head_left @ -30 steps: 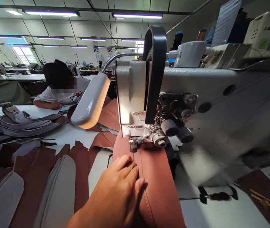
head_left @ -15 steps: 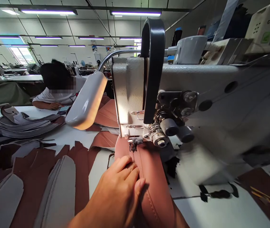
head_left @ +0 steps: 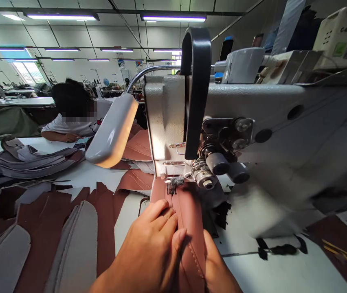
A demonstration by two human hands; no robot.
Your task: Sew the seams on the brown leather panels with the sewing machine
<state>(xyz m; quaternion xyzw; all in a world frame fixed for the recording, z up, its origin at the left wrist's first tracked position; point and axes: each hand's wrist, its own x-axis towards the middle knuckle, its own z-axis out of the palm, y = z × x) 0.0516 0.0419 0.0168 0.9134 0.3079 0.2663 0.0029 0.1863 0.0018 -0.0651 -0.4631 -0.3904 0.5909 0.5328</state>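
A reddish-brown leather piece (head_left: 189, 211) with stitched seams runs up to the presser foot (head_left: 171, 188) of a sewing machine (head_left: 167, 118). My left hand (head_left: 152, 238) lies on its left side just below the foot, fingers curled and pinching the leather. At the right edge is my right hand (head_left: 218, 264), holding the piece from the side, with most of its fingers hidden beneath. The leather narrows into a fold between both hands.
A lamp (head_left: 112, 130) hangs left of the machine head. Brown panels (head_left: 104, 232) and grey-backed pieces (head_left: 80, 240) cover the table's left side. Across the table sits a person (head_left: 75, 110). A dark-handled tool (head_left: 283, 249) lies at right.
My right hand has come into view from beneath the leather and now grips its right edge. The leather has drawn in narrower. My left hand has barely moved.
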